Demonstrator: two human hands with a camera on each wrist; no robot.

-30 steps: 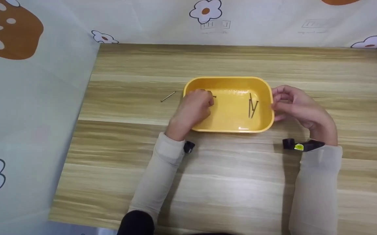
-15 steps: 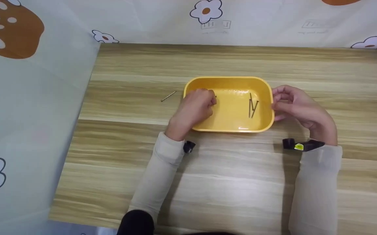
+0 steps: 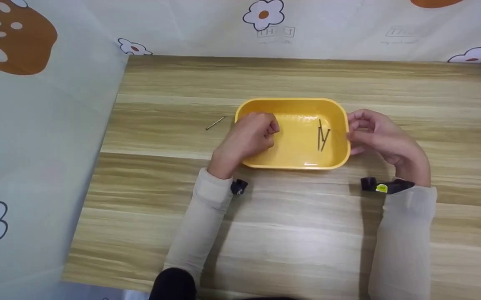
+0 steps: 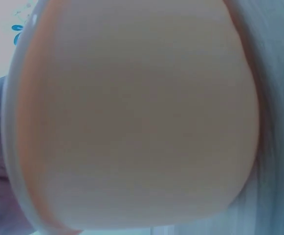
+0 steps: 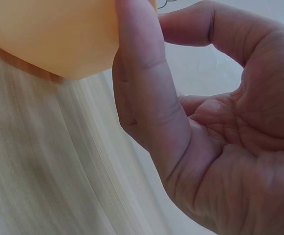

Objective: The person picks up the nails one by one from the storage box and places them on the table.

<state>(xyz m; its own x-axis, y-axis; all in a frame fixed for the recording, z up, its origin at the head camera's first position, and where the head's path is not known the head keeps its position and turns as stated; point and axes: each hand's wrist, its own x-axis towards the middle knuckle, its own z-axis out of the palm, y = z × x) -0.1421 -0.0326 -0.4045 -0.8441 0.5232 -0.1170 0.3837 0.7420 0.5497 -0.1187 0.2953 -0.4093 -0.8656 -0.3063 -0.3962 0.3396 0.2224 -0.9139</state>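
A yellow plastic tub (image 3: 292, 163) stands on the table. My left hand (image 3: 246, 135) reaches over its left end with bent fingers inside; the fingertips and anything under them are hidden. In the left wrist view the tub's outer wall (image 4: 142, 117) covers most of the picture, with part of the hand beyond the rim. My right hand (image 3: 380, 135) touches the tub's right end from outside, and in the right wrist view a digit (image 5: 149, 63) lies along the wall. Several long, thin screws (image 3: 323, 139) lie in the tub's right half.
One more screw (image 3: 215, 123) lies on the wood-grain table (image 3: 299, 233), left of the tub. Pale sheeting (image 3: 199, 29) printed with flowers rises behind the table and along its left side. Each wrist wears a small black camera (image 3: 239, 186).
My left hand has shifted slightly right inside the tub, and the screw end that showed beside its fingers is now out of sight. The right hand and the tub have not visibly moved.
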